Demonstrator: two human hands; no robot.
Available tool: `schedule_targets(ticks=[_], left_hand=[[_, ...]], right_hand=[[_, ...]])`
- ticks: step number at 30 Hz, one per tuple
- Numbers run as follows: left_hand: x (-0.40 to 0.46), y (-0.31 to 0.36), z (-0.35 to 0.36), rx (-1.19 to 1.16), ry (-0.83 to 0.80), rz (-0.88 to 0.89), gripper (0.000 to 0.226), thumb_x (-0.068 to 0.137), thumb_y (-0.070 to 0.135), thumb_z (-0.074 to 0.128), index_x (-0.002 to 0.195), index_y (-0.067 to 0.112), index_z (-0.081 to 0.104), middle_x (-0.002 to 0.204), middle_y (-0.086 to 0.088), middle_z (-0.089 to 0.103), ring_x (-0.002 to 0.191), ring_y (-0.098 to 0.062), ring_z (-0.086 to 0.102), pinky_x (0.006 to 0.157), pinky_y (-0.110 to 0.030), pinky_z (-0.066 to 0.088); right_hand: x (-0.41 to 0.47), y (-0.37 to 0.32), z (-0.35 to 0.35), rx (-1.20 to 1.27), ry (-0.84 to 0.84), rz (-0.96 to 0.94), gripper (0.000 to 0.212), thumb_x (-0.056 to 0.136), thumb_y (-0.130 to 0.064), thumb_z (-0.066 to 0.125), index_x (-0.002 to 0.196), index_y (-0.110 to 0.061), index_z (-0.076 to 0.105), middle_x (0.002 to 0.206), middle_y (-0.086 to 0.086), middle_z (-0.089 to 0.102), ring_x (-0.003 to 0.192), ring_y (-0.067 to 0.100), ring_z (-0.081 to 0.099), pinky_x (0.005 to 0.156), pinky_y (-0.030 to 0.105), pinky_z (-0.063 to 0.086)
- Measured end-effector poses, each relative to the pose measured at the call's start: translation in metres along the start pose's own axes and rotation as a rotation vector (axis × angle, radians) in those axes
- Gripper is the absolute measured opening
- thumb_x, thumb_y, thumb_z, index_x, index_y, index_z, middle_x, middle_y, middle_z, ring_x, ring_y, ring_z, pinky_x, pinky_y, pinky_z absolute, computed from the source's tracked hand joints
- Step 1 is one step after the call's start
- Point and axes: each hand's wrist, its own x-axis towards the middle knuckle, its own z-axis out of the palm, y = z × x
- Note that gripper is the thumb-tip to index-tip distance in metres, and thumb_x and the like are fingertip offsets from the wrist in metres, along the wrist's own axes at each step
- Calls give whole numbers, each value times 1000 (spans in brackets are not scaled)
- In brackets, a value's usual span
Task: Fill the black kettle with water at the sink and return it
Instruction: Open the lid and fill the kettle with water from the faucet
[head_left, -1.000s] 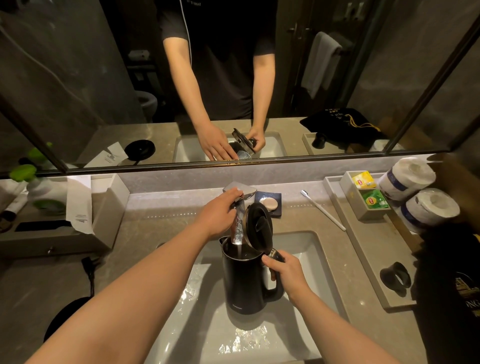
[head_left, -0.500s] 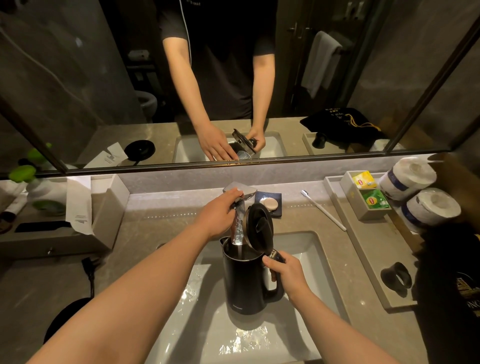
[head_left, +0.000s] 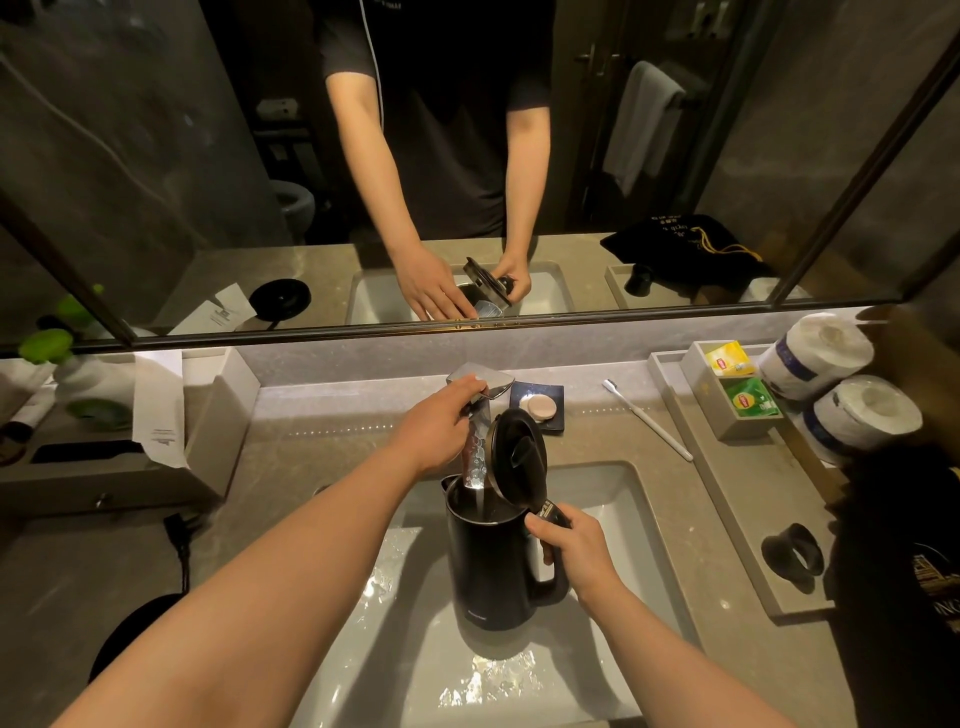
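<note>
The black kettle (head_left: 488, 566) stands upright in the white sink (head_left: 631, 525), its round lid (head_left: 517, 454) flipped up. My right hand (head_left: 571, 545) grips the kettle's handle on the right side. A chrome faucet (head_left: 480, 441) reaches over the kettle's mouth and a stream of water runs from it into the kettle. My left hand (head_left: 441, 428) is closed around the faucet lever just behind the lid. The kettle's round black base (head_left: 130, 639) lies on the counter at the lower left, partly hidden by my left forearm.
A soap dish (head_left: 537, 405) and a white toothbrush (head_left: 647, 418) lie behind the sink. A grey tray (head_left: 743, 499) on the right holds tea bags (head_left: 748, 402), toilet rolls (head_left: 862, 410) and a black ring. A tissue box (head_left: 156, 415) stands left. A mirror (head_left: 156, 156) faces me.
Nothing has visibly moved; both hands keep their grip and water keeps running into the kettle.
</note>
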Motion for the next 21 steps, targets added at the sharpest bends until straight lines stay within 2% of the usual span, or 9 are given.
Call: schedule_targets(ticks=[4,15,21], left_hand=[[0,2,-1,0,-2,4,53,89,7,46,136,29,41,147,0,40,128,-23,41,104,-39,36],[-2,3,0,0,3,-19,57,89,7,46,140,32,37,151,3,34,133,-22,36,106,-38,33],[-3,3,-1,-7,7,-14,56,89,7,46,139,31,38,151,3,34,133,-22,37,105,-37,32]], right_hand=[[-1,0,1,-6,4,3,23,80,-27,76,71,-9,65,58,2,62,52,16,55,52,24,48],[-2,0,-2,20,2,-5,23,75,-30,78,67,-12,65,55,2,60,51,18,53,53,29,47],[-2,-1,-1,28,10,-7,38,66,-38,79,73,-3,64,57,5,59,52,19,51,56,34,46]])
